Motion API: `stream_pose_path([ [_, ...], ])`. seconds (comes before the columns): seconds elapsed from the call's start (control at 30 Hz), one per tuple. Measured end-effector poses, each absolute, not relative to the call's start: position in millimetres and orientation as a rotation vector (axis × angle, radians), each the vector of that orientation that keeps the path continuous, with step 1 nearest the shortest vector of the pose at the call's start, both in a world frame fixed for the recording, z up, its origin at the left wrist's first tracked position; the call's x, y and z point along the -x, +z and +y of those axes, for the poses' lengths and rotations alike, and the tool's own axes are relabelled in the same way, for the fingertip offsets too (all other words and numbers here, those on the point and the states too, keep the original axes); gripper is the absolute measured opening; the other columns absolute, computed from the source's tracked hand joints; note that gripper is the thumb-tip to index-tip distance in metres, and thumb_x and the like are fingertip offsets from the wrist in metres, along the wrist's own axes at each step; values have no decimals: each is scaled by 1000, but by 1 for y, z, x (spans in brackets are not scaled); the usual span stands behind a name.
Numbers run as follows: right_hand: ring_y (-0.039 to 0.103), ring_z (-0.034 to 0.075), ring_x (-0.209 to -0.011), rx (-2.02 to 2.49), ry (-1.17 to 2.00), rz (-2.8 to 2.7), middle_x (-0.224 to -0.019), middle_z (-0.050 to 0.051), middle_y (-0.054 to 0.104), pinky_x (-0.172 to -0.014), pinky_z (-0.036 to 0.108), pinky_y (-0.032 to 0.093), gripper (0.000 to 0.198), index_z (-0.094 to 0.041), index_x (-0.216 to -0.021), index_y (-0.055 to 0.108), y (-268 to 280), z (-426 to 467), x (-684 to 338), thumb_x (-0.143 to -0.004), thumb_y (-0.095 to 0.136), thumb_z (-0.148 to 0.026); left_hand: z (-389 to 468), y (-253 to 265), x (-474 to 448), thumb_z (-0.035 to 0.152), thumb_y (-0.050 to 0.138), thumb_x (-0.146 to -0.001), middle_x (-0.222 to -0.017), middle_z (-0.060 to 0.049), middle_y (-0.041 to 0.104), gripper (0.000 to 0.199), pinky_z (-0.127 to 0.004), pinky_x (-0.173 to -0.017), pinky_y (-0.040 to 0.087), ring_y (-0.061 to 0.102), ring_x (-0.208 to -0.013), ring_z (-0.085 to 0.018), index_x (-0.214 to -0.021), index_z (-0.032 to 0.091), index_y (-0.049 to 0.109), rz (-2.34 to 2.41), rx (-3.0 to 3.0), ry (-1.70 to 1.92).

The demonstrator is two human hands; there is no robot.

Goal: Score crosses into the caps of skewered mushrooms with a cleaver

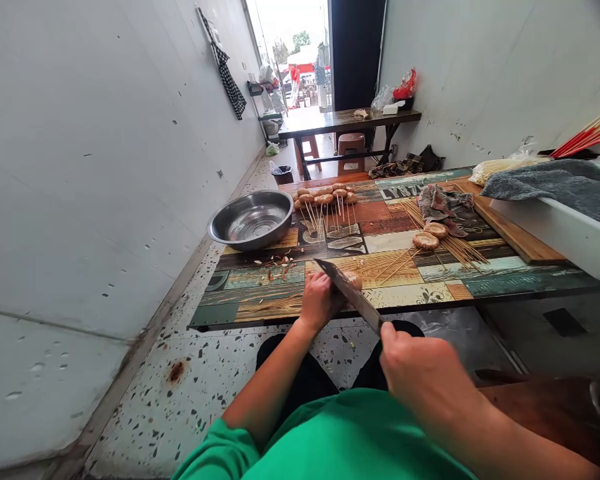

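My left hand [320, 300] is closed around a brown mushroom [354, 279] at the near edge of the patterned table [260, 280]. My right hand [420, 373] grips the handle of a knife [350, 293], whose blade lies against the mushroom and points away to the left. Two more mushrooms [430, 235] lie on a spread of bamboo skewers [450, 247] to the right. Several skewered mushrooms [325, 197] lie in a row at the table's far side.
A steel bowl [253, 219] stands on the table's left corner, with small trimmings [280, 267] nearby. A crumpled cloth [443, 203], a wooden board [510, 233] and a white tub [565, 233] under a grey towel sit at right. Another table and stools stand beyond.
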State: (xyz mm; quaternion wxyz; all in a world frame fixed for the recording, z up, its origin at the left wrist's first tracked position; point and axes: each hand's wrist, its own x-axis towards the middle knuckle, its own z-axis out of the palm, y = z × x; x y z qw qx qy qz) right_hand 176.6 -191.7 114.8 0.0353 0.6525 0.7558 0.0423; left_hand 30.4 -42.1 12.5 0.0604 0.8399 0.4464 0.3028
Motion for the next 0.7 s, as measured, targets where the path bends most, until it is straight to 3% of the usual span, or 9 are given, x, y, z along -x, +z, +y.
stream_pose_path([
  [0.1, 69, 27, -59, -2250, -186, 2421, -74, 13, 73, -46, 30, 44, 23, -14, -95, 67, 117, -188, -209, -82, 49, -17, -42, 12, -31, 47, 68, -80, -87, -5, 71, 28, -38, -87, 41, 61, -91, -23, -89, 20, 65, 1288, -2527, 974],
  [0.2, 61, 19, -43, -2422, -1071, 2318, -52, 5, 64, -43, 27, 43, 31, -22, -67, 53, 114, -179, -242, -89, 36, -35, -41, 10, -31, 50, 69, -77, -87, -2, 71, 32, -37, -90, 40, 62, -91, -21, -91, 22, 64, 1229, -2510, 1030],
  [0.3, 54, 16, -35, -2431, -1749, 2057, -44, -1, 56, -40, 26, 41, 35, -24, -61, 44, 104, -174, -262, -86, 39, -48, -40, 9, -30, 49, 70, -77, -89, -2, 72, 32, -38, -91, 40, 63, -92, -21, -93, 22, 64, 1207, -2507, 1069],
  [0.4, 53, 14, -35, -2380, -2017, 1931, -45, -2, 57, -40, 25, 39, 36, -23, -61, 47, 90, -175, -270, -83, 47, -52, -39, 7, -29, 49, 70, -77, -92, -3, 72, 33, -38, -92, 40, 63, -95, -21, -95, 22, 64, 1201, -2513, 1097],
  [0.7, 51, 10, -34, -2240, -2411, 1726, -50, -1, 62, -39, 21, 36, 37, -21, -66, 45, 64, -178, -290, -80, 57, -53, -40, 12, -31, 46, 75, -73, -91, -2, 72, 32, -37, -92, 41, 64, -93, -21, -91, 22, 64, 1213, -2462, 1081],
])
